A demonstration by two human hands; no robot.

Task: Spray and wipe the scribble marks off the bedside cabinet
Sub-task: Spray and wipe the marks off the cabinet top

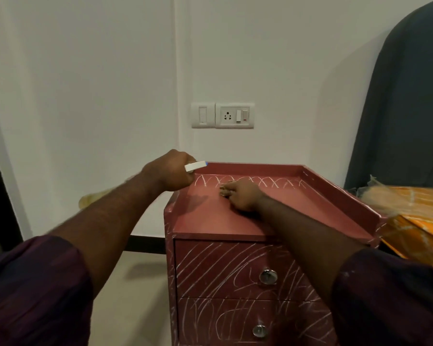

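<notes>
My feed shows a maroon bedside cabinet (298, 211) with white scribble marks (225, 268) slashed across its drawers and zigzagged along the top. The small block (196, 166) in my left hand (169, 171) is white, tipped blue. The cloth (420, 203) alongside is orange with pale stripes.

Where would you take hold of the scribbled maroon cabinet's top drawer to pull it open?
Probably by the round silver knob on the front of the maroon top drawer, coming straight from the front. It is the only part that stands out from the flat, scribbled panel, so fingers can pinch its rim.
</notes>
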